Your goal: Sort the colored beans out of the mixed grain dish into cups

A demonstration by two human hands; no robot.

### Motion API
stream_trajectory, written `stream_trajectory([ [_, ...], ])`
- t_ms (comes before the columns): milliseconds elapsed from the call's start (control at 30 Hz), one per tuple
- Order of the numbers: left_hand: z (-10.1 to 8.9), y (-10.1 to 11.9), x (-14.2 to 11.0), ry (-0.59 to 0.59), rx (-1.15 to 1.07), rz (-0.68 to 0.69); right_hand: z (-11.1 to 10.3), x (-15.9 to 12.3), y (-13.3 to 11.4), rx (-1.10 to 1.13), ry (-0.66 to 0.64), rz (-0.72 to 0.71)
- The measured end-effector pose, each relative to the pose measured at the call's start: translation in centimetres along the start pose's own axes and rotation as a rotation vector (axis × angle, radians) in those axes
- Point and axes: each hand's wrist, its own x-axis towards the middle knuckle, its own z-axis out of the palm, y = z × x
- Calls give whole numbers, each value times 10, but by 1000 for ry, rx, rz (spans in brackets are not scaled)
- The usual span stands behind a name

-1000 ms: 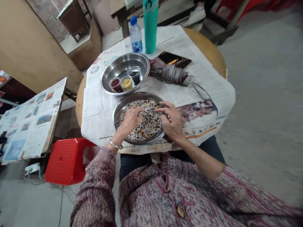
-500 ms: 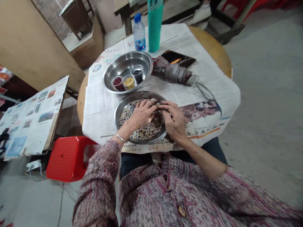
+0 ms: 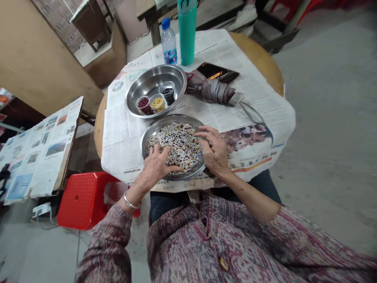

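A steel plate [image 3: 151, 131] full of mixed beans [image 3: 179, 143] lies on the newspaper-covered round table [image 3: 259, 59] in front of me. My left hand [image 3: 156, 167] rests at the plate's near left edge, its fingers spread over the beans. At the plate's right rim sits my right hand [image 3: 213, 151], fingers loosely stretched toward the beans and holding nothing I can see. Behind the plate stands a steel bowl [image 3: 141, 84] holding three small cups: red beans [image 3: 143, 103], yellow beans [image 3: 158, 103] and black beans [image 3: 167, 92].
A grey folded umbrella [image 3: 210, 90] and a dark phone [image 3: 216, 72] lie right of the bowl. A water bottle [image 3: 169, 42] and a green flask [image 3: 187, 33] stand at the back. A red stool [image 3: 84, 198] and a newspaper-covered board [image 3: 35, 149] are to my left.
My left hand has drawn back from the middle of the beans, where it met the right hand, to the plate's near left edge. The right hand has stayed at the right rim.
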Motion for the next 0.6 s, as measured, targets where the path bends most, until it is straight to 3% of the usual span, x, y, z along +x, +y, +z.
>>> stream_trajectory([
  [167, 8, 25, 10, -97, -146, 119, 0, 0, 1, -3, -6, -3],
  [367, 0, 25, 38, 125, -68, 8, 1, 0, 1, -16, 10, -14],
  [467, 2, 26, 50, 95, -54, -78, 1, 0, 1, -14, 10, -13],
  [600, 7, 32, 64, 35, -149, 10, 1, 1, 1, -7, -2, -2],
])
